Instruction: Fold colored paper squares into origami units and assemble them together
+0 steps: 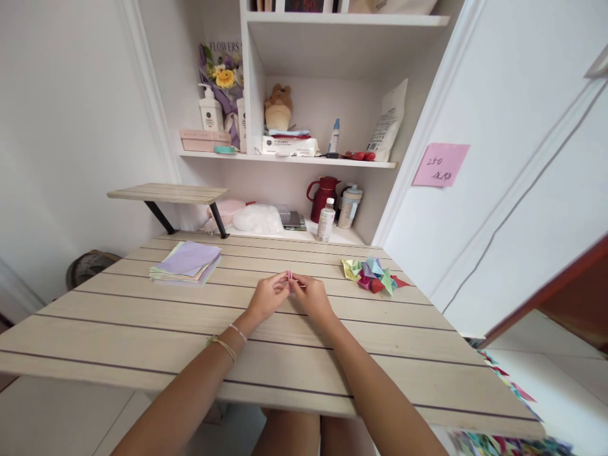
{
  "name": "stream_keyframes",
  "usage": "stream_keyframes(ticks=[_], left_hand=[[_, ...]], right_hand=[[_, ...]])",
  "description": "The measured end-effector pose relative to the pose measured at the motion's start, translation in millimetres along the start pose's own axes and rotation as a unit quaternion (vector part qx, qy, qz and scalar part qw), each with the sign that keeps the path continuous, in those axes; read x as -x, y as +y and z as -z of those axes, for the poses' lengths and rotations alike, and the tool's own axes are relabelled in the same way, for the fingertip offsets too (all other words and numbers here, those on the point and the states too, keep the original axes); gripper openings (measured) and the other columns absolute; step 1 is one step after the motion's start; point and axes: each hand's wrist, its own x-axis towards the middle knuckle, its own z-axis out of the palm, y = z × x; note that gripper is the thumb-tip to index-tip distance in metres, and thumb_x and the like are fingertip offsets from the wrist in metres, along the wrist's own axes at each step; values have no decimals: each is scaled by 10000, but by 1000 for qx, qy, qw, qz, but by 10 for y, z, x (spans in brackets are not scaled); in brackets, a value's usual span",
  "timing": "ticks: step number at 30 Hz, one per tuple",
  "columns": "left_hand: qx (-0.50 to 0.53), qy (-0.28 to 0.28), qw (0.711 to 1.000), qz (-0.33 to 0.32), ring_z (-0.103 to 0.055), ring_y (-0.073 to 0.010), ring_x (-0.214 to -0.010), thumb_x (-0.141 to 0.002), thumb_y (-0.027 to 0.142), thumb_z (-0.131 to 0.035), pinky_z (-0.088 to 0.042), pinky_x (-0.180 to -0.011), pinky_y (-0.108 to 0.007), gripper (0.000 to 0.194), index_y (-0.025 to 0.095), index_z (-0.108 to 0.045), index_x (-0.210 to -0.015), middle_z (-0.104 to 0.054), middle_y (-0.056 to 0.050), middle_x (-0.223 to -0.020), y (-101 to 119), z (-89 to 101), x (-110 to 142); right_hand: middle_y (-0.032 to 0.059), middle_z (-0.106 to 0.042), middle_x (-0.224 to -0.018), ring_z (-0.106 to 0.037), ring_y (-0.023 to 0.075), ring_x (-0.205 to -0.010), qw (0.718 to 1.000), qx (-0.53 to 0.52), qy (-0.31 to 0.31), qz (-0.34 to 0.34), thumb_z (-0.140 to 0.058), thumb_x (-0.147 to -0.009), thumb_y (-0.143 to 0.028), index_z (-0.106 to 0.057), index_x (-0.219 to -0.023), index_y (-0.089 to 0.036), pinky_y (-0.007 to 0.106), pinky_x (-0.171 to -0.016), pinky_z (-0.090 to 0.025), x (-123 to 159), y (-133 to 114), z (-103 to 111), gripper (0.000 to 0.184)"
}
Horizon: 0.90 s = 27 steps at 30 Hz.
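Both of my hands meet over the middle of the wooden table (pixel 294 335). Between their fingertips is a small piece of pink folded paper (pixel 290 276), mostly covered by the fingers. My left hand (pixel 266 297) pinches it from the left, and my right hand (pixel 311 297) pinches it from the right. To the left lies a stack of coloured paper sheets (pixel 187 261) with a purple one on top. Over on the right sits a small heap of folded paper pieces (pixel 373 273) in yellow, blue, green, red and magenta.
A small raised shelf (pixel 166 192) on black legs stands at the table's back left. Behind are a plastic bottle (pixel 325 221), a red jug (pixel 324 197) and a tumbler (pixel 350 207). More folded paper (pixel 513 443) lies on the floor at lower right.
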Motion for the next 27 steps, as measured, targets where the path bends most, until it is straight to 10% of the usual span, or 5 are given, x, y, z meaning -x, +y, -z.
stream_keyframes(ticks=[27], left_hand=[[160,16,983,93,-641,-227,-796,-600,324,-697,-485,-813,-383,345,74,-661,-836,-686,-132,-854,83,103,-68]], right_hand=[[84,-660,-984,-588,247,-962,970,-224,-5,-92,-640,-648,-356,-686,-859,-170,377,-845,-462,-52,43,85,285]])
